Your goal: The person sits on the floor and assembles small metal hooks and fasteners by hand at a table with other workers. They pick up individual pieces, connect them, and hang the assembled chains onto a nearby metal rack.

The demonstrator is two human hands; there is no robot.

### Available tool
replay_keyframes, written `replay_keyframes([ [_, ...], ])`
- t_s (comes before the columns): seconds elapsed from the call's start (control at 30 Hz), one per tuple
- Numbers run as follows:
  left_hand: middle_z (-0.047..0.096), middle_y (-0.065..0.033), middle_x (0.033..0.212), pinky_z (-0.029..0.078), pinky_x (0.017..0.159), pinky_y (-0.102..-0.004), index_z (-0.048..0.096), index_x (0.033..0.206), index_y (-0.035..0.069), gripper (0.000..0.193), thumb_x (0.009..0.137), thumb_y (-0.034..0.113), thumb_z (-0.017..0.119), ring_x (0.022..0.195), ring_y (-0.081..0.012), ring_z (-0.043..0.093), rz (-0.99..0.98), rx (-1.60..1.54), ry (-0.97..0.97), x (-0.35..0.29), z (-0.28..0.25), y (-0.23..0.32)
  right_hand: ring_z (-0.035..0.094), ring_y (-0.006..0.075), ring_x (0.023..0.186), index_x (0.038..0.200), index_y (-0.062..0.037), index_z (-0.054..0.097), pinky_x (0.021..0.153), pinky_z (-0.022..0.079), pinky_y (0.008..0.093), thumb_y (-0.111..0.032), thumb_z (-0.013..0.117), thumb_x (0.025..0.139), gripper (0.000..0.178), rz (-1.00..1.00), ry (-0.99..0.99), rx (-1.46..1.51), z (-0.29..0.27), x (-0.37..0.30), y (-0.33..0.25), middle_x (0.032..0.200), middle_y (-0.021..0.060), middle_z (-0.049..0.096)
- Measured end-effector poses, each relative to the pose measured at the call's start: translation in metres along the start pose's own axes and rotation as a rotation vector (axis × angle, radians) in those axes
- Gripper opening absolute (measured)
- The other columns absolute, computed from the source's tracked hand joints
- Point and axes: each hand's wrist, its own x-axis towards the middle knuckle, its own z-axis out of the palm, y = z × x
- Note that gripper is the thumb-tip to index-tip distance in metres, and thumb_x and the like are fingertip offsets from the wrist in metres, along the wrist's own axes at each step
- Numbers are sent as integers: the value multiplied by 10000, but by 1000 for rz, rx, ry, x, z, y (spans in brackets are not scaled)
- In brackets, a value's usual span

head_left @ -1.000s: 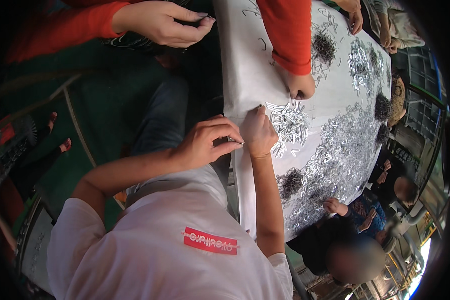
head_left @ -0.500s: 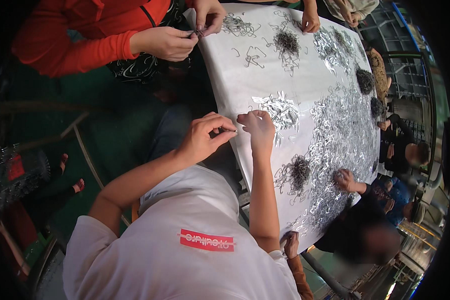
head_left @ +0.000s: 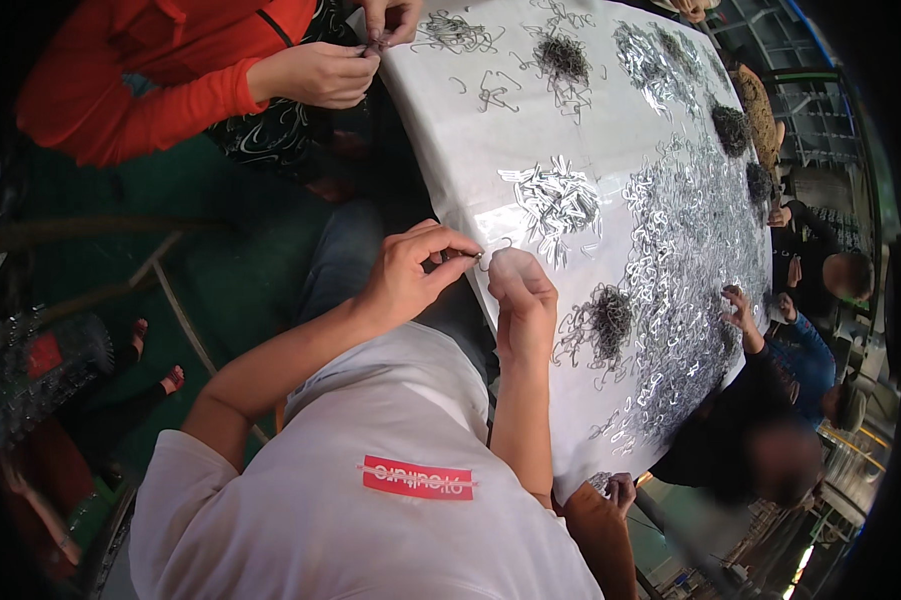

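My left hand (head_left: pixel 419 268) is closed in a pinch at the table's near edge. Between thumb and forefinger it grips a small metal piece (head_left: pixel 478 256), too small to make out fully. Just to the right, my right hand (head_left: pixel 523 300) is closed, its fingers folded and partly blurred. A thin bent wire hook (head_left: pixel 503 241) shows at its fingertips, close to the left hand's piece; whether they touch I cannot tell. Beyond my hands lies a pile of shiny silver metal strips (head_left: pixel 555 205). A tangle of dark wire hooks (head_left: pixel 607 318) sits right of my right hand.
The white-covered table (head_left: pixel 450 130) carries a wide spread of small silver pieces (head_left: pixel 680 270) and more dark hook piles (head_left: pixel 562 60). A person in red sleeves (head_left: pixel 150 95) works at my left. Other people's hands (head_left: pixel 738 310) reach in from the far and right sides.
My right hand has drawn slightly nearer to me and its fingers have folded in. My left hand keeps its pinch. Across the table a person's hand has lifted and moved away.
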Motion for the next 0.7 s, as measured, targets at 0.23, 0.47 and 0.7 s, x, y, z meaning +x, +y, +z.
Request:
replay_keyframes([
  [0.23,662,-75,851,491,618,-276,653,984,29,270,732,-64,684,718,-168,596,41,29,4,0,13,3,501,83,765,910,-5,630,705,378,197,-70,639,839,97,-260,103,-46,4,-2,14,841,12,599],
  [0.47,643,-94,837,493,668,-322,660,957,25,213,751,-28,669,750,-244,594,347,292,-14,46,22,-44,509,112,796,847,-8,604,738,398,230,2,640,826,43,-519,99,-164,-13,1,30,877,41,565],
  [0.7,618,-86,858,488,726,-364,632,901,33,106,821,100,611,845,-269,582,241,735,-238,102,68,-91,490,142,772,824,-32,632,685,367,257,-56,691,790,72,-505,140,-187,-28,6,40,826,35,607],
])
